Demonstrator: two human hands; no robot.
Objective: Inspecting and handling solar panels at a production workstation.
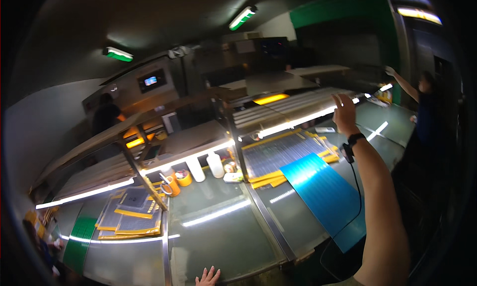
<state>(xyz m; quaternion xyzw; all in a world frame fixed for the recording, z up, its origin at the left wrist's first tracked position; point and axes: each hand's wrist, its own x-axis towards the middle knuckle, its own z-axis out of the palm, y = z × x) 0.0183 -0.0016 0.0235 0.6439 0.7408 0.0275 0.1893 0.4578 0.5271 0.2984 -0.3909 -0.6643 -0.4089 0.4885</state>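
Head view: the right hand (344,114) is raised with fingers spread, holding nothing, above the shiny blue rectangular sheet (325,194) laid on the glass-topped workbench (223,236). The left hand (208,277), fingers splayed and empty, is seen at the bench's near edge, left of the sheet.

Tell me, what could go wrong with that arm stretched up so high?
The right hand reaches up toward the shelf, and a black cable dangles from its wristband; it might snag the blue sheet lying below. The left hand only rests on the glass table's edge, so leaning further could feel unsteady.
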